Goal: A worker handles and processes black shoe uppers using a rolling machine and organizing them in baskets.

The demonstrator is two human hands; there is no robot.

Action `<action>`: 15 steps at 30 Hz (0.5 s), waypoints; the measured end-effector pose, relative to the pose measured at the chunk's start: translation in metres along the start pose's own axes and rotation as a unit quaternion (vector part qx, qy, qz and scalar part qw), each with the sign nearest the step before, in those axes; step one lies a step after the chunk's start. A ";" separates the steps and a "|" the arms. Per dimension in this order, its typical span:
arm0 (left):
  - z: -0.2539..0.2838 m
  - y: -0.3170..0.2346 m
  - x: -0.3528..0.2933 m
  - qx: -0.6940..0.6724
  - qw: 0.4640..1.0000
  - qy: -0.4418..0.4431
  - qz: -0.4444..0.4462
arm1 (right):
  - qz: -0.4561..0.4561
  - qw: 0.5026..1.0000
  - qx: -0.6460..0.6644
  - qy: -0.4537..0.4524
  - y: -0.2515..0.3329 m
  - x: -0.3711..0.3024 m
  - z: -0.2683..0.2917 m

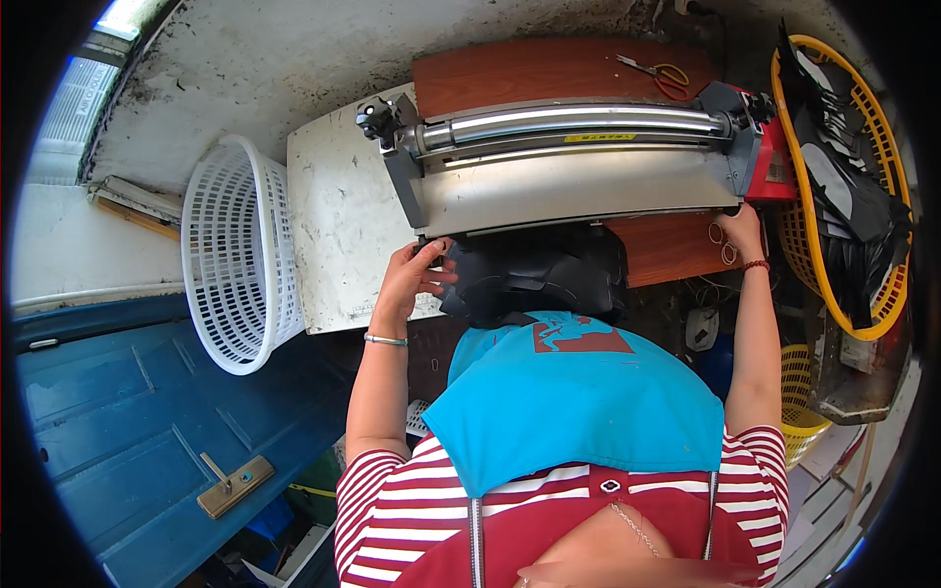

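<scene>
A roller machine with long shiny metal rollers and a flat metal plate in front lies across the bench before me. My left hand is at its left front corner, thumb and forefinger about a black foot, the other fingers spread in the air. At the right front corner, beneath the red side housing, my right hand grips the machine's edge; its fingertips are partly hidden. Between my body and the machine sits a heap of black sheet pieces, close to my blue apron.
Scissors lie behind the machine on the reddish-brown board. A white basket stands left of the pale bench top. On the right, a yellow basket holds black pieces. A blue door is at lower left.
</scene>
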State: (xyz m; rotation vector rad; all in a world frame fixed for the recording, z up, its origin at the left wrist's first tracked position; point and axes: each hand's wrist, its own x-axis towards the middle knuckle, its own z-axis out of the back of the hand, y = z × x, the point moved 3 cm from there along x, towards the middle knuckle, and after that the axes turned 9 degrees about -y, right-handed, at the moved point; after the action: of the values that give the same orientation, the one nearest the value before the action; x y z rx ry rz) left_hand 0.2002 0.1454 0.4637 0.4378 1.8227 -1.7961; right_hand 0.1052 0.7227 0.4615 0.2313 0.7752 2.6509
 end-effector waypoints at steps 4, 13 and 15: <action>0.000 0.000 0.000 0.031 0.999 -0.019 -0.016 | -0.003 0.999 -0.015 0.033 -0.008 0.011 -0.005; 0.000 0.001 0.002 0.016 1.000 -0.011 -0.013 | -0.061 0.993 0.085 0.053 -0.031 0.020 -0.017; 0.000 0.003 0.003 0.005 1.000 -0.005 -0.011 | -0.064 0.990 0.118 0.051 -0.034 0.021 -0.017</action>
State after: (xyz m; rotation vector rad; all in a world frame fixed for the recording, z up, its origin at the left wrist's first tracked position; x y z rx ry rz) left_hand 0.1993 0.1450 0.4592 0.4140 1.8202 -1.8186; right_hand 0.0917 0.7491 0.4302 0.1036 1.0997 2.4647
